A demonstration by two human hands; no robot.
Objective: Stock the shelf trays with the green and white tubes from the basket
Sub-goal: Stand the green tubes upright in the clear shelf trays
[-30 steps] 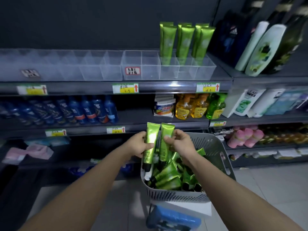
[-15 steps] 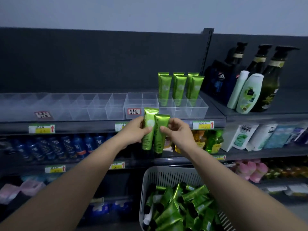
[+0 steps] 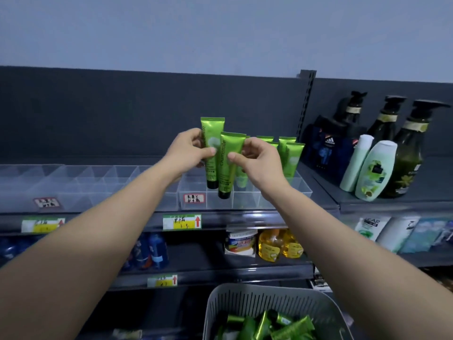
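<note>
We hold 2 green Chamomile tubes up in front of the top shelf, caps down. Our left hand [image 3: 188,152] pinches the left tube [image 3: 212,133] btwn thumb & fingers at about mid-body; it's the higher of the two. Our right hand [image 3: 258,164] pinches the right tube [image 3: 231,146] the same way, thumb on the front. The 2 tubes touch side by side. The right one overlaps the left's edge & sits lower, its black cap in front of the clear divided tray [image 3: 302,192]. We can't tell if that cap is inside a compartment.

Behind our right hand the stocked tubes [image 3: 293,155] stand upright in the tray's right-hand compartments, crimped ends up. A red-bordered label [image 3: 193,198] is on the tray front, w/ a yellow price tag [image 3: 182,222] on the shelf edge below. More clear trays [image 3: 73,182] run off to the left.

The grey slotted basket [image 3: 245,303] is at btm centre, w/ the basket tubes [image 3: 291,326] piled in it. At right on the top shelf are dark pump bottles [image 3: 411,148], w/ a tilted white bottle [image 3: 376,170] in front.
</note>
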